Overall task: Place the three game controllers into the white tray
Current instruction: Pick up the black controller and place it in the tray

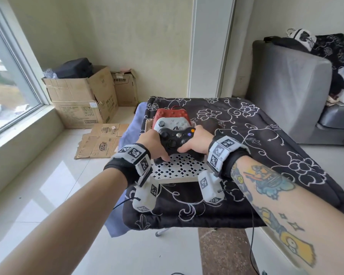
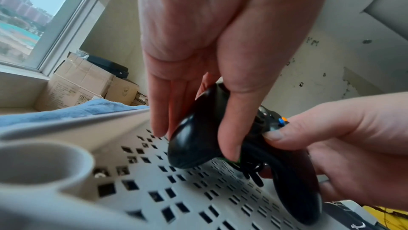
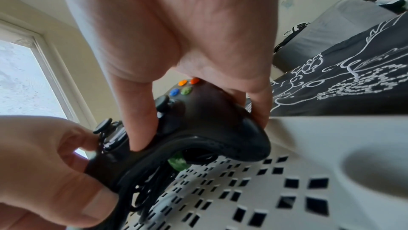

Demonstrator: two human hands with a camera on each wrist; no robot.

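A black game controller (image 1: 175,142) with coloured buttons hangs just above the perforated floor of the white tray (image 1: 179,168). My left hand (image 1: 157,145) grips its left handle and my right hand (image 1: 191,141) grips its right handle. In the left wrist view the thumb and fingers pinch the black controller (image 2: 198,139) over the white tray (image 2: 198,199). The right wrist view shows the black controller (image 3: 198,129) with its bundled cable under it, close over the tray (image 3: 287,190). A white controller (image 1: 172,123) and a red controller (image 1: 171,114) lie in the tray's far end.
The tray stands on a table under a black flowered cloth (image 1: 266,139). Cardboard boxes (image 1: 81,98) sit by the window at left, flattened cardboard (image 1: 101,141) on the floor. A grey sofa (image 1: 298,92) stands at right.
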